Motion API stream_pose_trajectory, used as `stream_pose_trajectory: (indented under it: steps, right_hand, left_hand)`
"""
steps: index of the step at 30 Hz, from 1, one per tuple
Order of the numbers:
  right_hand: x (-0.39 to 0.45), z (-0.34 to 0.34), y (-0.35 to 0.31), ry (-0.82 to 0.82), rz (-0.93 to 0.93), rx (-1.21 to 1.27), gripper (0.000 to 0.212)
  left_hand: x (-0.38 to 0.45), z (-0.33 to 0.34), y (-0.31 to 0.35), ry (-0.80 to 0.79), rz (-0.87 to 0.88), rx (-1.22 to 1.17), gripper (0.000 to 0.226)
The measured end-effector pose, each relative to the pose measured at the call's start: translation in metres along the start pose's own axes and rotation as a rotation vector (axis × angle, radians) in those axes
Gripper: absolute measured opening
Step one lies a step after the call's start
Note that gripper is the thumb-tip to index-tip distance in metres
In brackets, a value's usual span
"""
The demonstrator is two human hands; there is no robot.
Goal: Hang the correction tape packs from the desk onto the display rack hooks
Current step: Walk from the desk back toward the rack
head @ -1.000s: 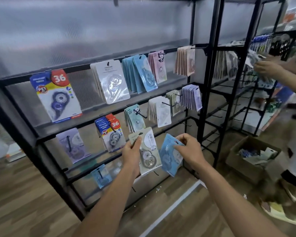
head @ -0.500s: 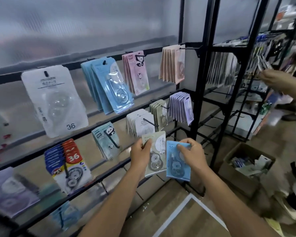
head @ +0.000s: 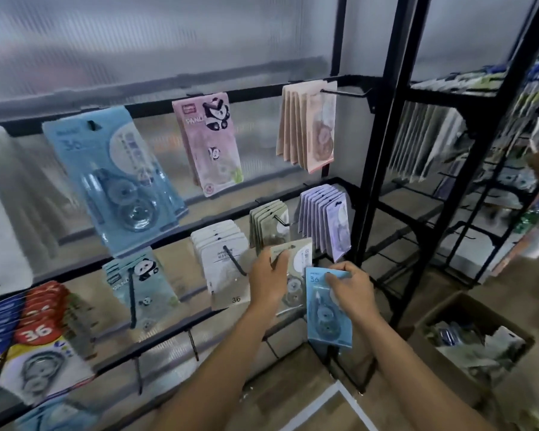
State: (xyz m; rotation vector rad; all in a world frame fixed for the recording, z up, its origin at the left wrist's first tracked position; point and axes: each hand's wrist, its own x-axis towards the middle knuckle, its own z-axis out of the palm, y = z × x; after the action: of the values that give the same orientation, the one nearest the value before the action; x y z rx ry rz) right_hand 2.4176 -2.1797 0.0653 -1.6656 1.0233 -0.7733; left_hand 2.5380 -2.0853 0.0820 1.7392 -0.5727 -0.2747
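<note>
Since half a second ago both hands have risen toward the middle rail. Right hand (head: 350, 289) pinches the blue pack (head: 325, 315), left hand (head: 269, 276) pinches the beige pack (head: 294, 259); neither hung yet. Rack (head: 383, 126) hooks behind already mostly stocked.

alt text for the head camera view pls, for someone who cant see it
A person facing a black display rack holds two correction tape packs: the left hand grips a beige pack, the right hand pinches a blue pack. Many packs already hang on the hooks, and a cardboard box sits on the floor at right.
</note>
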Motion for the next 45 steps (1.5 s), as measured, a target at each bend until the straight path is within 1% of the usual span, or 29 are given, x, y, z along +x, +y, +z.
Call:
stream_pose_trajectory:
  steps: [2,4,7,10,13,18,20,22,25,27,29,32,36,38,39,41,43,45]
  right_hand:
    - [0.018,-0.002,0.002,-0.051,-0.016,0.001,0.019]
    - [0.032,-0.003,0.005,-0.109,-0.042,-0.004,0.02]
    - [0.047,-0.003,0.009,-0.185,-0.059,-0.011,0.014]
    - [0.056,-0.003,0.011,-0.234,-0.065,-0.028,0.008]
    - [0.061,-0.001,0.012,-0.265,-0.066,-0.073,0.004]
    - [0.065,0.004,0.01,-0.324,-0.056,0.016,0.006]
    - [0.066,0.004,0.011,-0.341,-0.067,0.027,0.005]
    - [0.067,0.004,0.013,-0.355,-0.081,0.038,0.004]
    - [0.065,0.007,0.017,-0.368,-0.097,0.044,0.004]
    - [0.062,0.01,0.021,-0.388,-0.075,0.048,0.006]
    - [0.058,0.014,0.026,-0.429,-0.056,0.01,0.011]
    - [0.054,0.021,0.03,-0.47,-0.054,0.0,0.018]
    - [0.042,0.034,0.028,-0.522,-0.122,0.001,0.021]
    - [0.033,0.042,0.026,-0.559,-0.14,-0.008,0.02]
    - [0.028,0.046,0.026,-0.583,-0.147,-0.022,0.015]
    - [0.017,0.055,0.027,-0.63,-0.163,-0.062,0.011]
    - [0.003,0.064,0.026,-0.658,-0.191,-0.094,0.011]
    - [-0.014,0.076,0.024,-0.682,-0.208,-0.086,0.011]
  left_hand:
    - [0.013,0.012,0.006,0.08,-0.017,-0.023,0.017]
    - [0.026,0.021,0.009,0.148,-0.036,-0.027,0.015]
    - [0.04,0.029,0.011,0.199,-0.038,-0.008,0.013]
    - [0.049,0.035,0.008,0.222,-0.073,0.055,0.014]
    - [0.055,0.039,0.004,0.246,-0.077,0.133,0.023]
    - [0.065,0.043,0.0,0.299,-0.074,0.223,0.029]
    - [0.069,0.044,0.0,0.303,-0.086,0.309,0.038]
    - [0.074,0.044,0.003,0.294,-0.121,0.352,0.04]
    - [0.079,0.045,0.007,0.318,-0.229,0.326,0.036]
    - [0.082,0.044,0.01,0.325,-0.275,0.326,0.033]
    - [0.082,0.043,0.012,0.322,-0.294,0.308,0.032]
    - [0.069,0.04,0.01,0.298,-0.304,0.261,0.039]
    - [0.032,0.033,0.0,0.234,-0.183,0.354,0.042]
    - [0.016,0.026,-0.007,0.154,-0.128,0.387,0.035]
    - [0.008,0.022,-0.01,0.105,-0.11,0.378,0.03]
    - [-0.007,0.01,-0.018,0.022,-0.085,0.369,0.029]
    - [-0.021,-0.006,-0.027,-0.023,-0.086,0.387,0.032]
    - [-0.035,-0.027,-0.04,-0.027,-0.089,0.379,0.031]
